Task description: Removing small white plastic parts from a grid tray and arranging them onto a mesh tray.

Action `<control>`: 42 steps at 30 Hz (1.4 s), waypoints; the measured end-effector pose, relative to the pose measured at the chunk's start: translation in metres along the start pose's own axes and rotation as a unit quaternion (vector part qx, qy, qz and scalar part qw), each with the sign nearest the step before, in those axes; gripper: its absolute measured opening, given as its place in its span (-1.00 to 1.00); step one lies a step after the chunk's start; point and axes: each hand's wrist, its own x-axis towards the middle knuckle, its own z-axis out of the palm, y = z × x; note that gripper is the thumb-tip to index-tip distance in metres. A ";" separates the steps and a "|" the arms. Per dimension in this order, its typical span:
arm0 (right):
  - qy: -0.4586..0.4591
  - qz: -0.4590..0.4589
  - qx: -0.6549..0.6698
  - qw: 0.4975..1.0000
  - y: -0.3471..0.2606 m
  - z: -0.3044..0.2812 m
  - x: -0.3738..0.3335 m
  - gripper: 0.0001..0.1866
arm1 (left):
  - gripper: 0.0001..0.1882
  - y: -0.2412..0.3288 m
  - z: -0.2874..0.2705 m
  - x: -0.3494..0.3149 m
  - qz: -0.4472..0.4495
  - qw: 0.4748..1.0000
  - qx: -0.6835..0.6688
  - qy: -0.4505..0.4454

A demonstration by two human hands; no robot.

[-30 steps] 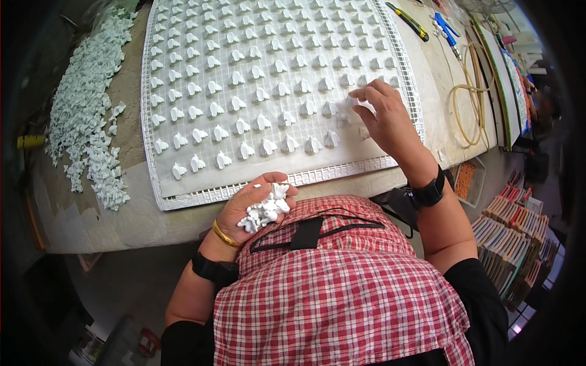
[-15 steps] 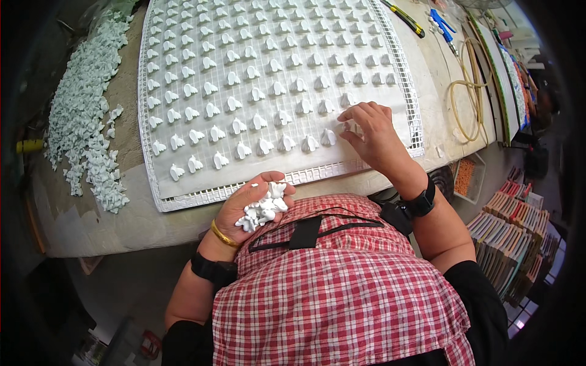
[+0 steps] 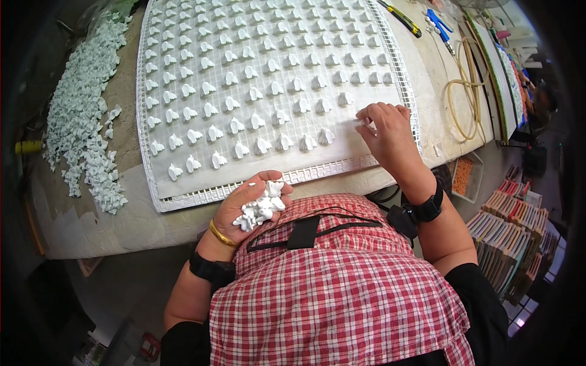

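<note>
My left hand (image 3: pixel 240 205) is cupped, palm up, just off the near edge of the tray, around a heap of small white lobed pieces (image 3: pixel 261 207). Over the right part of the white cloth-covered mesh tray (image 3: pixel 360 144), my right hand (image 3: pixel 387 131) points down with thumb and fingers pinched together. A pale bit of a white piece (image 3: pixel 367 121) shows between the fingertips; the rest is hidden. Rows of similar white pieces stand spaced out on the cloth, the nearest to this hand being one piece (image 3: pixel 346 98) to its upper left.
A large pile of white pieces (image 3: pixel 85 110) spreads along the table's left side. At the far right lie a yellow-black cutter knife (image 3: pixel 401 18), a blue air gun (image 3: pixel 441 27) and a coiled tan hose (image 3: pixel 467 85). Below the table's right edge are an orange-filled basket (image 3: pixel 466 177) and stacked boards (image 3: pixel 506 238).
My right hand has moved right across the cloth, away from the last piece in the nearest row. My left hand stays cupped around its heap. The view has shifted slightly.
</note>
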 end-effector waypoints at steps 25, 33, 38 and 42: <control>-0.053 -0.092 0.057 0.993 0.007 0.008 0.016 -0.73 | -0.58 0.000 0.001 -0.003 0.000 1.000 0.000 0.004; -0.068 -0.098 0.049 0.992 0.005 0.002 0.007 -0.80 | -0.59 0.000 -0.003 -0.001 -0.003 1.000 -0.010 -0.008; -0.052 -0.109 0.040 0.992 0.003 0.007 0.007 -0.80 | -0.59 0.001 -0.003 -0.001 0.001 1.000 -0.017 -0.012; -0.079 -0.075 0.063 0.992 0.000 0.002 0.010 -0.74 | -0.59 0.000 -0.004 -0.001 0.005 1.000 -0.025 -0.010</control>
